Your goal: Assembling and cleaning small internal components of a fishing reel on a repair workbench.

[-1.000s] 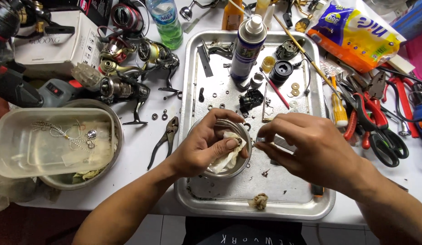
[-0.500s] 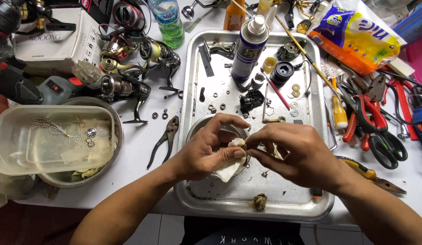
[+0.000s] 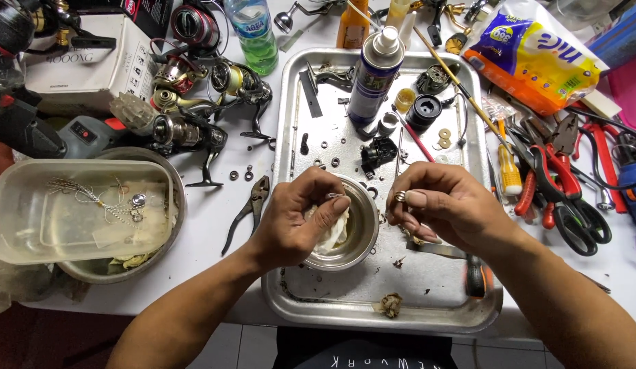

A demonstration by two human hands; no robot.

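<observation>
My left hand [image 3: 301, 219] grips a crumpled white cloth [image 3: 331, 232] over a small round steel bowl [image 3: 362, 236] standing in a metal tray [image 3: 345, 311]. My right hand [image 3: 444, 205] is just right of the bowl and pinches a small round metal part [image 3: 400, 197] between thumb and forefinger. The two hands sit a few centimetres apart above the tray's middle.
The tray also holds a spray can [image 3: 374, 75], washers, black reel parts and a dirty wad [image 3: 391, 304]. Fishing reels [image 3: 195, 116] and pliers [image 3: 249, 212] lie left of the tray. A plastic tub [image 3: 78, 212] rests on a steel bowl. Red-handled tools [image 3: 557, 184] and an orange bag [image 3: 536, 51] lie right.
My hands had come together over the bowl half a second ago. They have now parted, and my right hand has drawn right with the small metal part.
</observation>
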